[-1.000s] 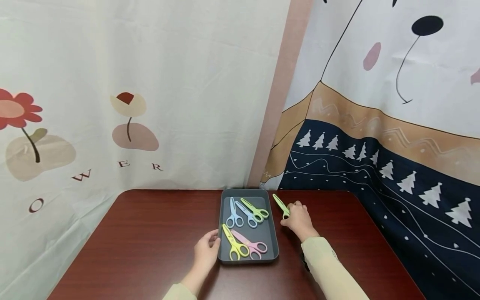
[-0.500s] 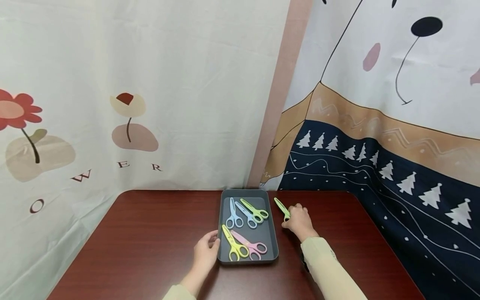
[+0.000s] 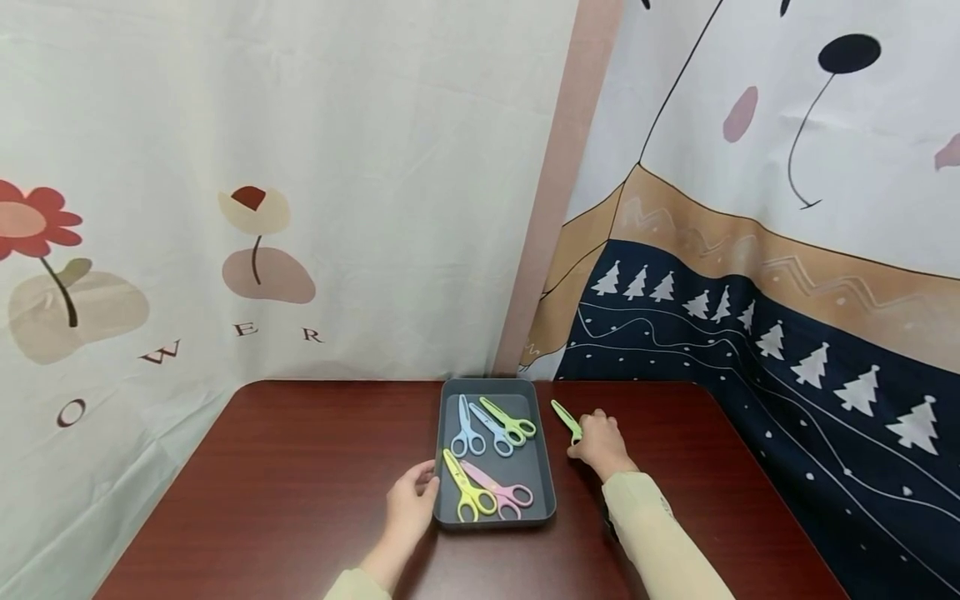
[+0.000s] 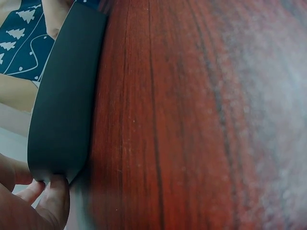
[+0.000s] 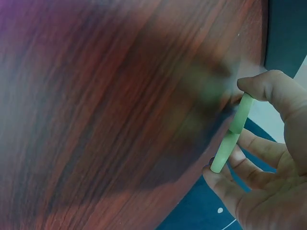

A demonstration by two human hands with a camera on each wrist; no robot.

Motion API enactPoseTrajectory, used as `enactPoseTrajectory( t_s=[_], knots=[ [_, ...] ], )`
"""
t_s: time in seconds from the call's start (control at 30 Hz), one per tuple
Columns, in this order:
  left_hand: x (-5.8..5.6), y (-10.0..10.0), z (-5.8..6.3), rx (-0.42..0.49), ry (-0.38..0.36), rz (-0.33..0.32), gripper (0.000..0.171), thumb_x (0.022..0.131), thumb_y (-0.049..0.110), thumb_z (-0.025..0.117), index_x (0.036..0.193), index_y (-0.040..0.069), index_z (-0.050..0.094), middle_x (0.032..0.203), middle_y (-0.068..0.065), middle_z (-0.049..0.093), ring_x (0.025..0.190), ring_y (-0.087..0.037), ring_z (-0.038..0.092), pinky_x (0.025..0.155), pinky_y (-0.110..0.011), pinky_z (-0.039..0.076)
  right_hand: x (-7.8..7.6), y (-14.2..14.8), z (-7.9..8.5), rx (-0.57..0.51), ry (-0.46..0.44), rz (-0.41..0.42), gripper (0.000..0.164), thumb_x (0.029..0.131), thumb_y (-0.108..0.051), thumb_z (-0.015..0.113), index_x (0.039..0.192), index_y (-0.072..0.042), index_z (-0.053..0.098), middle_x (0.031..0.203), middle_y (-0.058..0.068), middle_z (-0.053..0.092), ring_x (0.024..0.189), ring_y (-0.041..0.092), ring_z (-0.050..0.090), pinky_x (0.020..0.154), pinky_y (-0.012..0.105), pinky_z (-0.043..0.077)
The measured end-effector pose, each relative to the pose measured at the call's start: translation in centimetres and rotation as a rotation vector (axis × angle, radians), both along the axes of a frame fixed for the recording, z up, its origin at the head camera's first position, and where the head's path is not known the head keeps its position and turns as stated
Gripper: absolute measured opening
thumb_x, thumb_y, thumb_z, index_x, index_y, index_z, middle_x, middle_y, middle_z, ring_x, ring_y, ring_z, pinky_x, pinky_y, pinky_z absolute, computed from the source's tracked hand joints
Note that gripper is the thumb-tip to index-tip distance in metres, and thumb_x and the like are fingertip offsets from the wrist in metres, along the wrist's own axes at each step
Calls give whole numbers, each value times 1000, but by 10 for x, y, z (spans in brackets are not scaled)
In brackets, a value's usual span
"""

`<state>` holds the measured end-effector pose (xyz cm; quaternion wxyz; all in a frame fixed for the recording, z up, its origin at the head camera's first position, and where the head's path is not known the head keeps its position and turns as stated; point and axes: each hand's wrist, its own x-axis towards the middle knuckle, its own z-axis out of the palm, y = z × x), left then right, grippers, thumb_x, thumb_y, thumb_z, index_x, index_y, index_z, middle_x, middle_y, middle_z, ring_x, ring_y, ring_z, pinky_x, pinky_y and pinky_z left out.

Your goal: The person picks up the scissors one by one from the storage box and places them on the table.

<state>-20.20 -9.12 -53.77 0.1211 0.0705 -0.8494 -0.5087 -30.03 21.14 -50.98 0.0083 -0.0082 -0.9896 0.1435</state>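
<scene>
A dark grey tray stands on the table with several scissors in it. My left hand holds the tray by its left side; in the left wrist view the fingers grip the wall of the tray. Right of the tray, my right hand holds green scissors by the handles, blades pointing to the far left. In the right wrist view the handles of the green scissors sit between thumb and fingers, above the tabletop.
Inside the tray lie two light blue scissors, light green scissors, yellow scissors and pink scissors. The red-brown table ends at the back against a printed curtain.
My right hand has shifted slightly right and nearer to me with the green scissors. The left hand and the tray have stayed in place.
</scene>
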Motion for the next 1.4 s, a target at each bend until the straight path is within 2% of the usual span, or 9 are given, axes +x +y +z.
enactPoseTrajectory(
  t_s=[0.17,0.57,1.4],
  knots=[
    [-1,-1,-1,-7,4,1,26,88,4,61,113,-1,65,98,-17,68,87,-28,68,73,-36,57,1,2,1,-23,-10,7,40,64,-20,84,93,0,65,88,15,51,80,29,46,63,38,44],
    [1,1,-1,7,-4,-3,26,88,4,61,114,-1,64,98,-18,68,87,-29,68,73,-35,58,-4,12,-10,-134,-4,65,43,68,-17,82,102,4,66,91,13,53,79,26,47,64,35,41],
    [1,0,1,-7,-5,-5,27,88,4,61,114,-1,64,100,-18,68,89,-29,67,73,-36,57,-6,9,-7,-174,-21,28,46,71,-18,82,108,4,65,99,16,54,91,32,47,75,43,46]
  ],
)
